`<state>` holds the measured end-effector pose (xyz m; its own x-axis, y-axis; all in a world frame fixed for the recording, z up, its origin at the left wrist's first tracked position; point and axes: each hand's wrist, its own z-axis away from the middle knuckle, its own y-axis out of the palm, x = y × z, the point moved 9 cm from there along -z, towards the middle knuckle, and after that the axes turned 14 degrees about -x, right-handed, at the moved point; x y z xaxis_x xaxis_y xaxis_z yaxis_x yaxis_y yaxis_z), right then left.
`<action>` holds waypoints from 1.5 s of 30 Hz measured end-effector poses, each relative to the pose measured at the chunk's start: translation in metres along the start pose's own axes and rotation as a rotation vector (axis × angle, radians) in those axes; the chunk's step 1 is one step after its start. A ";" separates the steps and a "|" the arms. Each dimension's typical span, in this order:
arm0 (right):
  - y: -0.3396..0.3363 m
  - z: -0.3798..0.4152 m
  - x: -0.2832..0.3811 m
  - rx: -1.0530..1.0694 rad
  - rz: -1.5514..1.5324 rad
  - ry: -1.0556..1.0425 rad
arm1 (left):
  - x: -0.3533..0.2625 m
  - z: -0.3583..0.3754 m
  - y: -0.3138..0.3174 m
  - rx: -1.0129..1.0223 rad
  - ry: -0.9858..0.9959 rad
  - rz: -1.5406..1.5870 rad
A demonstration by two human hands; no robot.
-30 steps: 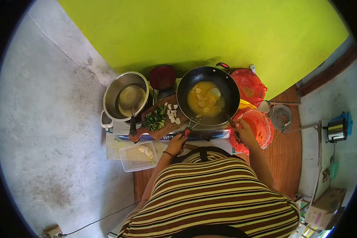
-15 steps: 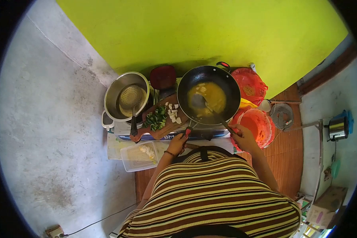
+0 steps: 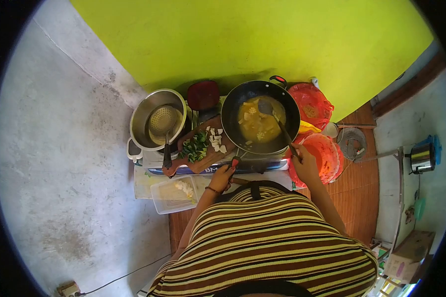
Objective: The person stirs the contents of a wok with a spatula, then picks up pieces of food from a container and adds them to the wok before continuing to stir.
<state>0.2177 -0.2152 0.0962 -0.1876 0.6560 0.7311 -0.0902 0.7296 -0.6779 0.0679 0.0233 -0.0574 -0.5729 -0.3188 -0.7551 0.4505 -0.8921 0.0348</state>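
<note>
A black wok point(image 3: 233, 106) holds yellow broth point(image 3: 259, 129) with pale pieces in it. My left hand point(image 3: 221, 179) is closed round the wok's red and black handle point(image 3: 235, 162) at the front. The handle of a dark spatula point(image 3: 284, 129) is in my closed right hand point(image 3: 305, 163), and the spatula's head rests in the broth near the far right of the wok. Left of the wok lies a wooden cutting board point(image 3: 203, 166) with chopped green leaves point(image 3: 195, 147) and white pieces point(image 3: 216, 140) on it.
A steel pot point(image 3: 138, 119) with a strainer point(image 3: 163, 121) stands at the left. A plastic container point(image 3: 161, 198) sits at the front left. Behind the board is a dark red bowl point(image 3: 203, 95). Red basins point(image 3: 327, 106) and a red tub point(image 3: 338, 161) stand right of the wok.
My right hand has shifted slightly up, and the spatula's head has moved from the middle of the broth to its far right. The pale pieces have moved about. My left hand has stayed put.
</note>
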 end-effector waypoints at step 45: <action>-0.011 -0.012 -0.039 -0.123 -0.058 0.046 | -0.002 0.002 -0.001 0.002 0.002 -0.013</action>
<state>0.2378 -0.2464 0.0766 -0.1399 0.6184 0.7733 0.0217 0.7827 -0.6220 0.0672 0.0243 -0.0544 -0.5773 -0.3066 -0.7568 0.4419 -0.8967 0.0262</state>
